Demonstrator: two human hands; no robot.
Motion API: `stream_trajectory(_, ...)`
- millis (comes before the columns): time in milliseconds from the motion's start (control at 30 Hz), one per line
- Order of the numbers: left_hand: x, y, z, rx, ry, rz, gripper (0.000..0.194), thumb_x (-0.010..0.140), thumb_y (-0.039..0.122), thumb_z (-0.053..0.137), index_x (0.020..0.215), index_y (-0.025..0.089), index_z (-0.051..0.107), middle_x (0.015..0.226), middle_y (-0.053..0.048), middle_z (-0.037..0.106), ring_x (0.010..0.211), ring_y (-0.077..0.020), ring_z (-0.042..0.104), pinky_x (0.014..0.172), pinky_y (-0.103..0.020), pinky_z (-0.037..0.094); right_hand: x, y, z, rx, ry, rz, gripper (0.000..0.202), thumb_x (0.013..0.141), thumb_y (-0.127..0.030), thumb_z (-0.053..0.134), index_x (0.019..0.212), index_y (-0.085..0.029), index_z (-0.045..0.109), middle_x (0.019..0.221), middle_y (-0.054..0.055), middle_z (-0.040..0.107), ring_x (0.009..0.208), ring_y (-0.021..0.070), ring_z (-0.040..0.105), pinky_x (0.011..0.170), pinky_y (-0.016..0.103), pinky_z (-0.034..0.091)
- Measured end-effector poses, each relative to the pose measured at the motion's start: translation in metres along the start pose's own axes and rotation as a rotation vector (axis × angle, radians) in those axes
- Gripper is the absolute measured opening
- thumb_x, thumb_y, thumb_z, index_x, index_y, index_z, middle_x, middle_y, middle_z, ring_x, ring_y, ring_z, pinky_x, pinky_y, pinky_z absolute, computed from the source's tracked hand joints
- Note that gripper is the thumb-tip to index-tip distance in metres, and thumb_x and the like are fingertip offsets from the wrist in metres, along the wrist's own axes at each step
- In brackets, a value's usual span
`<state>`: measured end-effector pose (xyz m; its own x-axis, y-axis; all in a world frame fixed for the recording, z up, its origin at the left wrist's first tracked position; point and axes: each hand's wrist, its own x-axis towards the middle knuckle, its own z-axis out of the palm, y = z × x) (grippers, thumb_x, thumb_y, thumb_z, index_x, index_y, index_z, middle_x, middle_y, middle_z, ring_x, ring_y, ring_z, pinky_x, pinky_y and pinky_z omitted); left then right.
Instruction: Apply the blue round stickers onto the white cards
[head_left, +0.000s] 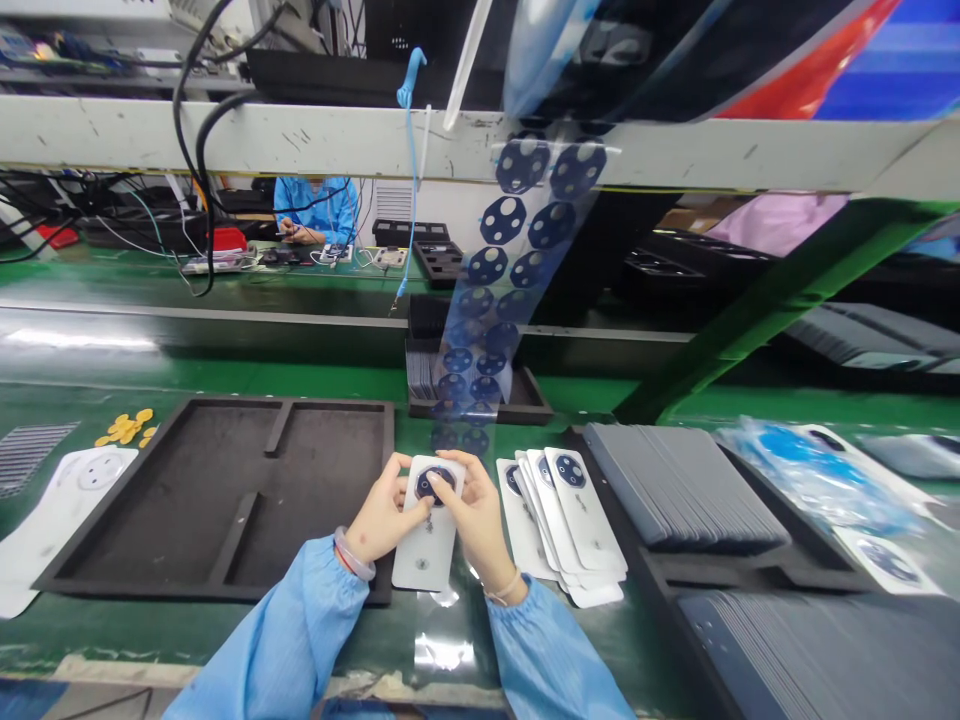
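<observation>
Both hands grip one white phone back cover [424, 555] with a round dark camera area near its top. My left hand [384, 515] is closed on its left edge, thumb laid across the front. My right hand [476, 510] is closed on the right edge, its thumb pressing over the dark round camera area [433, 484]. To the right of my right hand lies a fanned pile of similar white covers [589, 530]. A clear strip of round dark stickers [487, 267] hangs down just beyond my hands.
On the left lies a black divided tray [315, 480], with yellow round pieces [126, 428] behind it. Grey panels [682, 485] stand packed in a black tray at right. Clear plastic film [825, 470] lies farther right. A co-worker in blue [319, 208] sits across the bench.
</observation>
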<state>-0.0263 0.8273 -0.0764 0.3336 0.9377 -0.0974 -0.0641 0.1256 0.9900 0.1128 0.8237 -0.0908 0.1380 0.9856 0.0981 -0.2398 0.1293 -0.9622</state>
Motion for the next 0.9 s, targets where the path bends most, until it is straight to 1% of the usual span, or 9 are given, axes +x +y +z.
stream_trajectory(67,0.000,-0.001,0.000,0.018,0.000,-0.001,0.047,0.074,0.039,0.077,0.098,0.021,0.041,0.073,0.002,0.066,0.058,-0.0100,0.061,0.054,-0.018,0.045,0.001,0.001,-0.001,0.034,-0.007,0.031,0.033,0.073,-0.036,0.078,0.098,-0.022,0.063,0.085,0.001,0.068,0.075,0.0163,0.063,0.070,0.028,0.051)
stream_trajectory(133,0.000,0.000,0.000,0.015,-0.008,-0.002,0.047,0.074,0.039,0.077,0.099,0.021,0.041,0.072,0.003,0.066,0.057,-0.0099,0.061,0.054,-0.018,0.045,0.001,0.001,-0.002,0.057,0.000,0.063,0.032,0.073,-0.038,0.078,0.096,-0.021,0.064,0.080,0.000,0.068,0.072,0.0156,0.062,0.068,0.028,0.051)
stream_trajectory(267,0.000,0.002,0.001,-0.043,-0.016,-0.016,0.052,0.072,0.043,0.079,0.099,0.021,0.041,0.070,0.004,0.066,0.057,-0.0112,0.063,0.054,-0.019,0.048,0.003,0.001,-0.005,0.084,-0.017,0.108,0.034,0.072,-0.040,0.078,0.097,-0.021,0.065,0.080,0.002,0.071,0.070,0.0174,0.064,0.065,0.029,0.051)
stream_trajectory(400,-0.001,0.002,0.000,-0.106,-0.014,-0.039,0.055,0.072,0.049,0.078,0.103,0.020,0.042,0.073,0.001,0.070,0.059,-0.0147,0.067,0.054,-0.022,0.051,0.005,0.000,-0.008,0.102,-0.071,0.141,0.036,0.074,-0.042,0.073,0.101,-0.021,0.065,0.081,0.003,0.072,0.068,0.0184,0.065,0.062,0.029,0.050)
stream_trajectory(500,-0.001,0.003,-0.002,-0.126,0.015,-0.050,0.054,0.075,0.053,0.074,0.104,0.020,0.043,0.073,-0.001,0.072,0.056,-0.0154,0.067,0.051,-0.022,0.050,0.005,-0.002,-0.011,0.134,-0.140,0.170,0.041,0.077,-0.042,0.070,0.112,-0.023,0.061,0.084,0.003,0.072,0.069,0.0187,0.065,0.061,0.029,0.051)
stream_trajectory(600,-0.001,0.006,-0.003,-0.120,0.050,-0.040,0.053,0.076,0.055,0.073,0.103,0.020,0.044,0.071,-0.001,0.073,0.056,-0.0154,0.067,0.050,-0.021,0.050,0.004,-0.006,-0.013,0.176,-0.213,0.192,0.048,0.078,-0.040,0.070,0.121,-0.026,0.054,0.089,0.001,0.072,0.072,0.0190,0.067,0.064,0.029,0.052)
stream_trajectory(700,-0.001,0.007,-0.004,-0.128,0.069,-0.021,0.054,0.076,0.054,0.073,0.105,0.019,0.044,0.069,-0.001,0.072,0.058,-0.0154,0.067,0.052,-0.021,0.051,0.003,-0.008,-0.014,0.185,-0.280,0.198,0.054,0.077,-0.039,0.071,0.125,-0.026,0.050,0.096,0.003,0.071,0.078,0.0201,0.068,0.069,0.032,0.054)
stream_trajectory(800,-0.001,0.007,-0.004,-0.136,0.089,-0.010,0.053,0.077,0.053,0.072,0.106,0.019,0.045,0.069,0.000,0.072,0.055,-0.0140,0.065,0.051,-0.021,0.050,0.003,-0.008,-0.015,0.182,-0.346,0.192,0.062,0.075,-0.040,0.074,0.129,-0.027,0.045,0.104,0.004,0.070,0.084,0.0217,0.068,0.072,0.034,0.055)
stream_trajectory(900,0.000,0.006,-0.004,-0.152,0.089,-0.016,0.052,0.077,0.052,0.073,0.106,0.019,0.044,0.069,0.000,0.072,0.054,-0.0138,0.065,0.051,-0.021,0.050,0.003,-0.007,-0.014,0.192,-0.361,0.186,0.066,0.074,-0.036,0.076,0.130,-0.028,0.043,0.108,0.005,0.068,0.085,0.0216,0.067,0.072,0.035,0.056)
